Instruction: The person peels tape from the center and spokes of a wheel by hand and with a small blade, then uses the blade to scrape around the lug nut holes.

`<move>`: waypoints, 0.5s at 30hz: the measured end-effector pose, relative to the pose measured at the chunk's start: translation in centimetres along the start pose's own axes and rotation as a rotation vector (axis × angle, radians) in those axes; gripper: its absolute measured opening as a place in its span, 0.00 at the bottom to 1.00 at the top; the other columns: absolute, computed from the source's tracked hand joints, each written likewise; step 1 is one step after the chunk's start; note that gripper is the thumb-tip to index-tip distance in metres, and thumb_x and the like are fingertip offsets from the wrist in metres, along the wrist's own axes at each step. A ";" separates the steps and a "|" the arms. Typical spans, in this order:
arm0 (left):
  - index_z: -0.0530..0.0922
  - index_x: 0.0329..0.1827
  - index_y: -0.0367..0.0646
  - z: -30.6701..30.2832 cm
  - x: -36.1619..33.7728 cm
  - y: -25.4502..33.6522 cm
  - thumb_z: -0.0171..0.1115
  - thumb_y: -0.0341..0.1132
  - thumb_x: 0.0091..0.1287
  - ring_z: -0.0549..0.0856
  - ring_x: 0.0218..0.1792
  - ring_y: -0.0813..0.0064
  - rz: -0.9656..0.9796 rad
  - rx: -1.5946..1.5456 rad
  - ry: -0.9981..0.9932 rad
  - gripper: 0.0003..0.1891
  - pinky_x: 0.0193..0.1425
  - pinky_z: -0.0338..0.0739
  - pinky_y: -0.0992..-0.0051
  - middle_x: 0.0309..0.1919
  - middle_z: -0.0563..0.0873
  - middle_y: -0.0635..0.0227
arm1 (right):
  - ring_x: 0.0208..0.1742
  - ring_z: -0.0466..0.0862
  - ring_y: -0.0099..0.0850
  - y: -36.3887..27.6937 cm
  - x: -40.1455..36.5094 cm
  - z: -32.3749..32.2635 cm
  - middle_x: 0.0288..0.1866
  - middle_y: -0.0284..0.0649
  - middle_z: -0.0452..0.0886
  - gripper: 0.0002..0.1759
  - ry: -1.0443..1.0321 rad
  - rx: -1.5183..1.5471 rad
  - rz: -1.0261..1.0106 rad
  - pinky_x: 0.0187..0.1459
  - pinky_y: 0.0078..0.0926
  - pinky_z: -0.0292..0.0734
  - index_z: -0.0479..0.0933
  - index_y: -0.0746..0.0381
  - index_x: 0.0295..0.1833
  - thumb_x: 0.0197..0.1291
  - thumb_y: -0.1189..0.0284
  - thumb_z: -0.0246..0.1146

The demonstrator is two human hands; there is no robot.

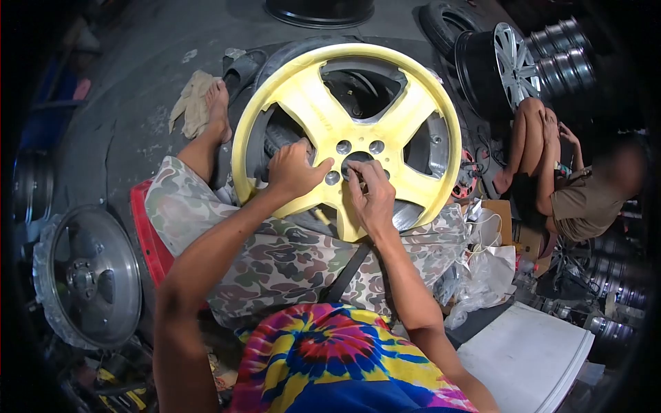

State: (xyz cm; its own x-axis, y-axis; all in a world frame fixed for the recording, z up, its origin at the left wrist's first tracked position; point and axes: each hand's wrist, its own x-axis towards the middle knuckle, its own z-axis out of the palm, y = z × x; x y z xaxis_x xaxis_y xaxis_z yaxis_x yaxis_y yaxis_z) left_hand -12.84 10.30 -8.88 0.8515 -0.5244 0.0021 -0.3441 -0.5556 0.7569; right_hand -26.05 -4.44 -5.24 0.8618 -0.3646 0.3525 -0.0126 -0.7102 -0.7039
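A pale yellow five-spoke wheel rim (320, 110) leans tilted before my lap, its face toward me. My left hand (297, 170) is closed on a left spoke, thumb on the face and fingers curled over its edge into the gap. At the centre hole, my right hand (373, 196) has its fingers drawn together in a pinch against the hub. Whatever may be between those fingertips is hidden. Several bolt holes ring the hub. Camouflage-patterned fabric (255, 265) covers my legs under the rim.
A person (578, 186) sits at the right. Beside them stands a silver-faced wheel (513, 65). At the left is a bare metal wheel (93, 275). A beige cloth (193, 100) lies by my foot, and a white box-like surface (527, 358) is at lower right.
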 end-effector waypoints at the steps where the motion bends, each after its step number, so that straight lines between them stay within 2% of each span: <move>1: 0.86 0.49 0.36 -0.1 0.1 0.0 0.76 0.56 0.62 0.91 0.42 0.42 -0.001 -0.001 0.001 0.29 0.49 0.83 0.49 0.37 0.92 0.47 | 0.35 0.88 0.43 0.2 0.4 -0.1 0.40 0.45 0.85 0.08 -0.023 0.000 -0.018 0.39 0.38 0.83 0.86 0.65 0.50 0.66 0.80 0.69; 2: 0.86 0.49 0.36 -0.3 0.2 0.1 0.76 0.56 0.61 0.91 0.42 0.42 -0.024 -0.014 -0.034 0.29 0.49 0.83 0.49 0.37 0.92 0.48 | 0.35 0.88 0.43 0.4 0.9 -0.2 0.40 0.45 0.85 0.08 -0.025 -0.002 -0.022 0.39 0.38 0.83 0.86 0.65 0.50 0.66 0.80 0.69; 4: 0.86 0.48 0.36 -0.7 0.3 0.3 0.76 0.56 0.61 0.91 0.43 0.42 -0.046 -0.034 -0.064 0.29 0.49 0.83 0.49 0.37 0.92 0.48 | 0.37 0.88 0.43 0.8 1.7 -0.5 0.41 0.43 0.85 0.09 -0.089 -0.041 -0.181 0.40 0.38 0.83 0.86 0.64 0.50 0.65 0.78 0.70; 7: 0.86 0.48 0.36 -1.3 0.3 -0.1 0.77 0.56 0.61 0.91 0.42 0.43 -0.052 -0.054 -0.095 0.28 0.48 0.83 0.50 0.36 0.92 0.49 | 0.39 0.88 0.42 1.0 2.4 -0.8 0.42 0.41 0.85 0.09 -0.172 -0.117 -0.230 0.41 0.38 0.84 0.87 0.62 0.50 0.64 0.76 0.72; 9: 0.85 0.47 0.35 -1.7 0.6 -0.9 0.78 0.53 0.61 0.91 0.42 0.45 -0.021 -0.167 -0.208 0.27 0.48 0.83 0.52 0.37 0.92 0.49 | 0.40 0.88 0.41 0.9 2.8 -1.1 0.43 0.40 0.85 0.10 -0.208 -0.142 -0.263 0.41 0.38 0.84 0.87 0.62 0.50 0.63 0.76 0.72; 10: 0.85 0.47 0.35 -1.5 0.4 -1.2 0.78 0.53 0.61 0.91 0.42 0.45 -0.027 -0.175 -0.207 0.27 0.48 0.83 0.52 0.37 0.92 0.49 | 0.42 0.88 0.41 0.8 3.0 -1.2 0.43 0.40 0.85 0.11 -0.239 -0.157 -0.289 0.42 0.38 0.84 0.87 0.61 0.51 0.62 0.76 0.72; 12: 0.84 0.47 0.34 -1.5 -0.2 -1.4 0.79 0.49 0.60 0.91 0.44 0.45 0.105 -0.218 -0.129 0.26 0.49 0.83 0.54 0.39 0.91 0.48 | 0.42 0.88 0.41 0.8 3.2 -1.3 0.43 0.39 0.85 0.11 -0.271 -0.182 -0.308 0.42 0.38 0.84 0.87 0.61 0.51 0.62 0.75 0.72; 15: 0.83 0.47 0.33 -1.8 -0.3 -0.8 0.80 0.46 0.60 0.90 0.45 0.45 0.014 -0.213 -0.178 0.25 0.50 0.83 0.55 0.40 0.90 0.46 | 0.42 0.88 0.40 0.7 3.8 -1.5 0.44 0.39 0.84 0.11 -0.322 -0.234 -0.352 0.41 0.38 0.84 0.86 0.60 0.50 0.62 0.75 0.73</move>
State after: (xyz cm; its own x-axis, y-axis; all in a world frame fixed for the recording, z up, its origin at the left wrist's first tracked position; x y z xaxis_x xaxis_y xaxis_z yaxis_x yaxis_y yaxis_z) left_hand -12.14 12.09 -8.30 0.7578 -0.6467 -0.0867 -0.2486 -0.4089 0.8781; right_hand -23.54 -7.15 -3.48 0.9458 0.0976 0.3097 0.2249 -0.8849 -0.4079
